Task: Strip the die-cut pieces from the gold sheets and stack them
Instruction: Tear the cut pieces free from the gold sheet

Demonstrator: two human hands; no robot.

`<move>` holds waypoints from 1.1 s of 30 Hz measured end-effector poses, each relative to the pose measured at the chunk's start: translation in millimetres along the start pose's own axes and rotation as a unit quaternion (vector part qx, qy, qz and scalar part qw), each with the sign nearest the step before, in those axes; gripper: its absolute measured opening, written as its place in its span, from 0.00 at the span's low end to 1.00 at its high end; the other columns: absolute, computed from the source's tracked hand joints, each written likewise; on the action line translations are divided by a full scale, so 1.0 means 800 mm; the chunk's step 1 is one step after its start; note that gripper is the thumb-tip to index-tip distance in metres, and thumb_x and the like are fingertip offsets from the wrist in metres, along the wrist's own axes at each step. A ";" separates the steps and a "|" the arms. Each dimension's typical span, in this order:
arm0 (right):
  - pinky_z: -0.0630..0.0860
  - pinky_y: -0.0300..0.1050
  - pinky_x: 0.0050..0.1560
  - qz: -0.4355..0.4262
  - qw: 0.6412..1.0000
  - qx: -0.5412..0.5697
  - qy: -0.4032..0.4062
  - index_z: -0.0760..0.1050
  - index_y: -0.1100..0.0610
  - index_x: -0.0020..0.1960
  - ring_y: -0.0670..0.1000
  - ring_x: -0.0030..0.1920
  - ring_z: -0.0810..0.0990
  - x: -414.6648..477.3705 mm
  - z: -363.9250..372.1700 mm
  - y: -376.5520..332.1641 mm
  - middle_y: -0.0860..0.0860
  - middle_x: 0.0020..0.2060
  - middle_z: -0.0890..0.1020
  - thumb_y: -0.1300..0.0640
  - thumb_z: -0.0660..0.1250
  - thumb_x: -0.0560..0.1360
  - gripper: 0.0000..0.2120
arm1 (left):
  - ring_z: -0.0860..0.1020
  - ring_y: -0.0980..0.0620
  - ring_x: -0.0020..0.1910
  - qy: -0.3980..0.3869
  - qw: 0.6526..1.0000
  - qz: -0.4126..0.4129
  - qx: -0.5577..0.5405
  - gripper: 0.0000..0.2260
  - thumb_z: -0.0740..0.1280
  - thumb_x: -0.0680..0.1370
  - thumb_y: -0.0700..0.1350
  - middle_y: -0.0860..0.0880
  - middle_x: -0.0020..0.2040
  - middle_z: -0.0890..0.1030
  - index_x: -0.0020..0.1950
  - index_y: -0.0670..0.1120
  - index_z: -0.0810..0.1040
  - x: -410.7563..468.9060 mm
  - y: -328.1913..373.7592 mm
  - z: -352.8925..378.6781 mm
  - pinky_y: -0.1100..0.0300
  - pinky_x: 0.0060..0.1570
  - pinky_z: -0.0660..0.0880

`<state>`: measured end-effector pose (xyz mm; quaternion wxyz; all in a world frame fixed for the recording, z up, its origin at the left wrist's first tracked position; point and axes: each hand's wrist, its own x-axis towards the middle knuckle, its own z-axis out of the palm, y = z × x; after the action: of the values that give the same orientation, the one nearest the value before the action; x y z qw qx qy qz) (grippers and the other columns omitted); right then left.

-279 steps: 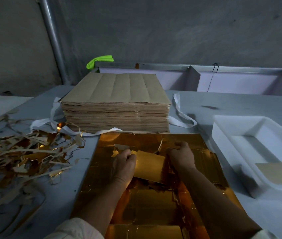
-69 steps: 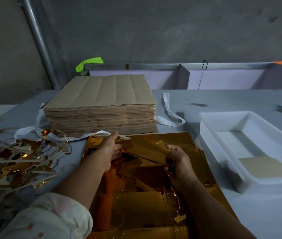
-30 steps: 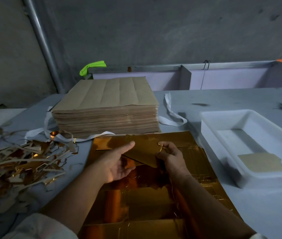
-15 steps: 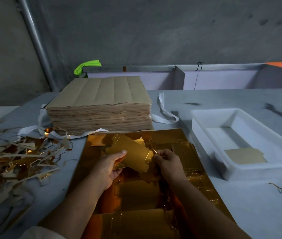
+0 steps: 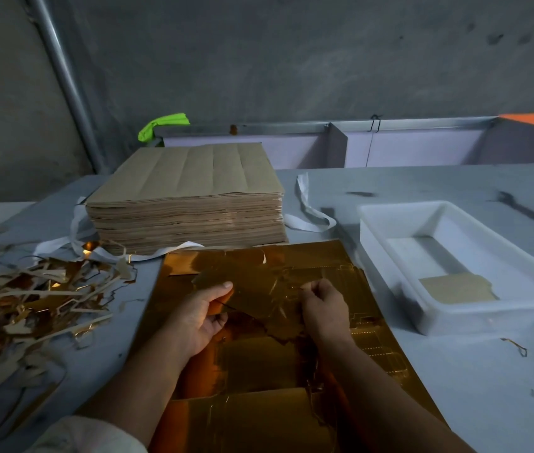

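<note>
A gold sheet (image 5: 259, 371) with die-cut outlines lies on the grey table in front of me. Above its far half I hold a loose gold die-cut piece (image 5: 249, 292). My left hand (image 5: 201, 317) grips the piece's left edge, thumb on top. My right hand (image 5: 322, 308) pinches its right edge with curled fingers. A white tray (image 5: 386, 230) to the right holds one finished piece (image 5: 456, 289) lying brown side up. Parts of the held piece blend into the sheet below.
A tall stack of brown-backed sheets (image 5: 187, 204) stands behind the gold sheet, with white strapping (image 5: 308, 210) around it. A heap of gold and brown offcuts (image 5: 30, 299) covers the table's left. A few thin scraps (image 5: 517, 346) lie at the right. A wall and low partitions run behind.
The die-cut piece has come lower and flatter between my hands since half a second ago, and its bright gold face now looks dark. Both hands keep hold of it.
</note>
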<state>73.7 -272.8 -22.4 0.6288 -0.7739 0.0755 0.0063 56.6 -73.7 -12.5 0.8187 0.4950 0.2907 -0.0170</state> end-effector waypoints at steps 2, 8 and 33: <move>0.75 0.40 0.34 0.001 1.000 0.005 0.017 0.73 0.53 0.48 0.48 0.36 0.77 0.000 -0.003 0.001 0.53 0.42 0.80 0.54 0.59 0.83 0.07 | 0.78 0.48 0.45 -0.002 1.000 -0.010 -0.027 0.21 0.76 0.64 0.39 0.43 0.50 0.82 0.55 0.43 0.77 -0.001 0.002 -0.003 0.59 0.39 0.72; 0.81 0.55 0.45 -0.033 0.995 -0.011 -0.092 0.74 0.56 0.48 0.54 0.38 0.79 -0.011 -0.015 -0.001 0.56 0.42 0.80 0.57 0.61 0.82 0.06 | 0.76 0.49 0.42 -0.004 0.998 -0.020 -0.065 0.19 0.76 0.64 0.39 0.44 0.47 0.80 0.53 0.43 0.77 -0.002 0.004 -0.007 0.60 0.38 0.72; 0.81 0.59 0.49 -0.014 0.994 0.091 -0.062 0.78 0.54 0.47 0.56 0.42 0.81 -0.019 -0.018 -0.021 0.55 0.40 0.83 0.53 0.60 0.83 0.11 | 0.78 0.47 0.47 0.029 0.999 0.023 0.008 0.22 0.74 0.72 0.45 0.44 0.56 0.80 0.65 0.47 0.73 -0.018 0.008 0.047 0.57 0.35 0.72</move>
<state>59.8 -281.8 -1.3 0.6999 -0.7127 0.0262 0.0385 64.1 -105.3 12.3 0.8060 0.5087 0.3023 0.0139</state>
